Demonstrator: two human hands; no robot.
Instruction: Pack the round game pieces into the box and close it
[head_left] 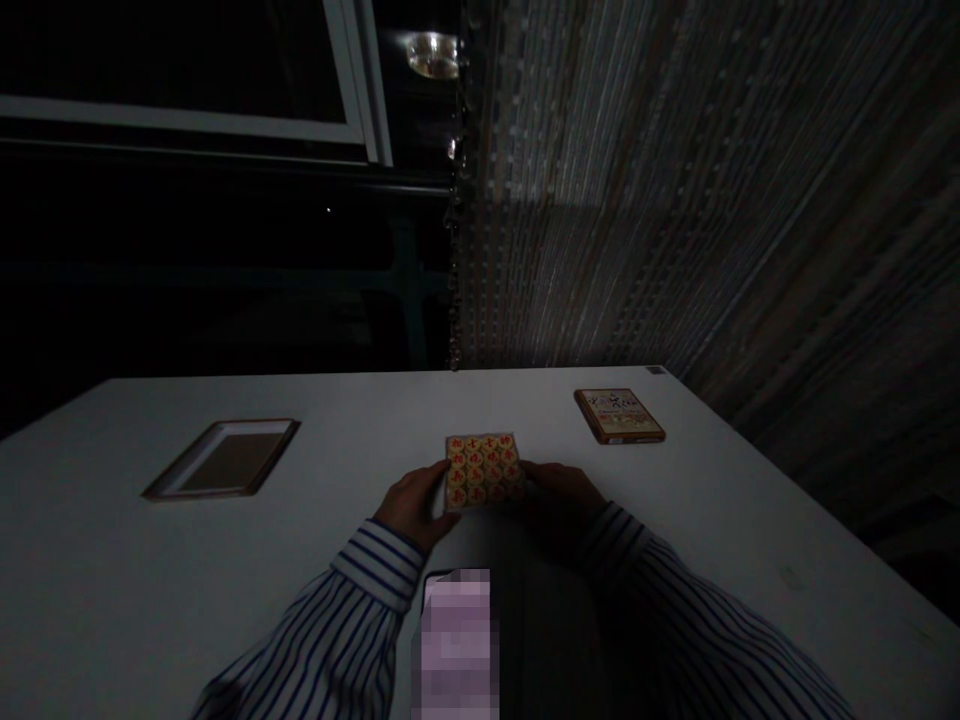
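Between my two hands is a square clear-wrapped pack of Chinese chess pieces (484,470), round and pale with red characters, set in rows. My left hand (415,505) grips the pack's left side, its thumb near the lower left corner. On the opposite side my right hand (562,495) has its fingers at the right edge; much of that hand lies in shadow. Whether the pack rests on the table or is slightly raised, I cannot tell.
On the white table (360,410), an open shallow box part (259,460) lies at the left. A printed Chinese chess box lid (621,415) lies at the back right. A phone-like thing (455,640) with a blurred screen is at the near edge. A string curtain (570,200) hangs behind.
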